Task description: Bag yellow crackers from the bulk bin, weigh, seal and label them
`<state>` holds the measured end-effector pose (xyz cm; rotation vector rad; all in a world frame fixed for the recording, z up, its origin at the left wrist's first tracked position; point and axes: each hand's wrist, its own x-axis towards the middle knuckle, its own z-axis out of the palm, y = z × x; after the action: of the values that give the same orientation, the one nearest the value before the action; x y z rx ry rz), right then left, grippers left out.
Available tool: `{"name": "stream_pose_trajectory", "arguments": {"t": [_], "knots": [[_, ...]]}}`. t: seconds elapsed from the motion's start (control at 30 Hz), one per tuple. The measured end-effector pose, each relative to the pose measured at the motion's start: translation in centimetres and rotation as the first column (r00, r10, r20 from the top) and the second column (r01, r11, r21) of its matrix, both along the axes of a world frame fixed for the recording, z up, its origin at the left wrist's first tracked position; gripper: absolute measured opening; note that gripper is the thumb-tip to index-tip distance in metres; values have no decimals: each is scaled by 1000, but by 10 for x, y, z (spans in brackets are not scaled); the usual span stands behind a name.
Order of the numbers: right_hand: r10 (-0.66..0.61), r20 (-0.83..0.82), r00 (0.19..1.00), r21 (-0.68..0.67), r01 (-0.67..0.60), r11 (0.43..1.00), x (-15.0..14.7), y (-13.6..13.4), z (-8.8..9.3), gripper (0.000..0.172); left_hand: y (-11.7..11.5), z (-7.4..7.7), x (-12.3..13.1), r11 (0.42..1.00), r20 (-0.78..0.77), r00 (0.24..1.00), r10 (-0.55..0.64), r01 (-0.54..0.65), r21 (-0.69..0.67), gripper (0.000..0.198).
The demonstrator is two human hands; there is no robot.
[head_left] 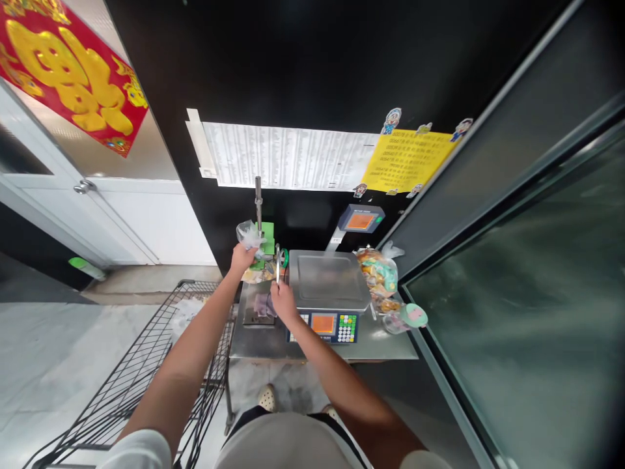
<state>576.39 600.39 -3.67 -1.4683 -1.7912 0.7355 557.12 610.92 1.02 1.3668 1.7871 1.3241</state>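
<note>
Showing, nearest the viewer, the steel bench's front edge [322,355], with a wire shopping cart [131,371] beside its left edge. Right hand [283,301], fingers closed around slim upright steel scissors [278,266], sits above a dark tray [251,317] holding a purple packet [265,305]. Left hand [243,259], fingers curled together, pinches a gathered clear plastic bag [250,236] near the bench's rear left corner. Right of both hands stands a digital price scale [328,280]; a bag of snacks [378,270] lies at the rear right corner. A printed list [288,156] and yellow notice [407,159] cover the black wall behind.
</note>
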Motion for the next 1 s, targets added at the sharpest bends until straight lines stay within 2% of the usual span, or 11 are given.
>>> {"name": "stream_pose_trajectory", "arguments": {"t": [0.1, 0.3, 0.47, 0.6, 0.8, 1.0], "knots": [[9, 100, 995, -50, -4, 999, 1, -19, -25, 36, 1, -2, 0, 1000, -6, 1000, 18, -18, -13, 19], [-3, 187, 982, -84, 19, 996, -1, -33, -53, 38, 3, -8, 1, 999, -29, 999, 31, -31, -8, 20], [21, 190, 982, -167, 12, 986, -2, -44, -88, 35, 2, -11, 0, 999, -53, 998, 26, -27, -20, 20], [35, 177, 984, -153, -8, 988, -3, -46, -109, 36, 2, -12, -1, 1000, -66, 998, 17, -19, -23, 22], [35, 197, 980, -130, -9, 991, -6, -47, -121, 37, 3, -17, -2, 999, -65, 998, 18, -21, -42, 26], [40, 211, 977, -149, -8, 989, -2, -47, -107, 34, 0, -14, -1, 999, -59, 998, 8, -10, -47, 24]]}}
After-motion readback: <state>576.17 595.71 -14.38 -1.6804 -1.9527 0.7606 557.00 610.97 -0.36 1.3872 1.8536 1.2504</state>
